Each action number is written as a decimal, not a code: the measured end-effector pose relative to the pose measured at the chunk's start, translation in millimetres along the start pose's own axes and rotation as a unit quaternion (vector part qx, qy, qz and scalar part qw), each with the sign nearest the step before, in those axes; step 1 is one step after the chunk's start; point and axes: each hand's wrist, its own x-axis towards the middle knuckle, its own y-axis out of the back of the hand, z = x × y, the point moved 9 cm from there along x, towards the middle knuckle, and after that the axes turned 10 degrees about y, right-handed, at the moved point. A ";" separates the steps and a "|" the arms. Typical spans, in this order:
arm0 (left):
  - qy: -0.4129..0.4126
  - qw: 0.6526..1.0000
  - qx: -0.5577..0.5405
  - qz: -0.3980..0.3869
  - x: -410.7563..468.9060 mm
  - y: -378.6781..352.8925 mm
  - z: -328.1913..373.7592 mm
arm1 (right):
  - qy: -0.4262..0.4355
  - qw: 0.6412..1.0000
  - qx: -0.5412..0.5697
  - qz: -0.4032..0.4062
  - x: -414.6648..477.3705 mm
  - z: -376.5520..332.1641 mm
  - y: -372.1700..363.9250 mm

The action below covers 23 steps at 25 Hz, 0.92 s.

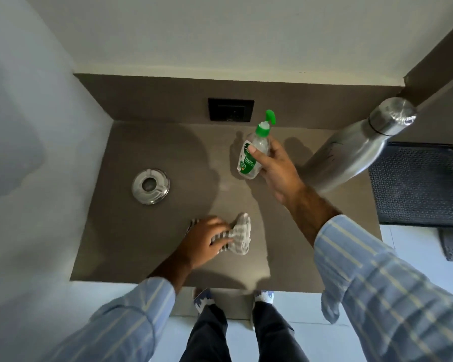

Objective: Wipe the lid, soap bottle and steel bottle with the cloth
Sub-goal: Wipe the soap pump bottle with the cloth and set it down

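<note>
- Clear plastic soap bottle with green pump (253, 155) upright near desk's (120, 231) back edge, nozzle pointing away, grasped by right hand (275, 165).
- Left hand (204, 240) fingers clenched on striped grey-white cloth (239, 236) near front edge.

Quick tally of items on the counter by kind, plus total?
Bottles: 2, the soap bottle in the right hand and the steel bottle
Lids: 1, the lid
Cloths: 1, the cloth under the left hand
Total: 4

"ORIGINAL" on soap bottle (251, 155) label
</note>
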 end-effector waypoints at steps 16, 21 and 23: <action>0.373 0.701 -0.601 0.088 -97.0 17.0 -43.1 | -0.045 0.966 -0.191 -0.169 -9.2 47.4 -48.0; 0.295 0.682 -0.652 0.151 0.7 70.5 -23.7 | -0.033 0.954 -0.230 -0.188 -14.2 50.9 -53.9; 0.319 0.708 -0.610 0.157 16.3 70.2 -19.7 | -0.031 0.954 -0.233 -0.187 -13.4 53.9 -53.6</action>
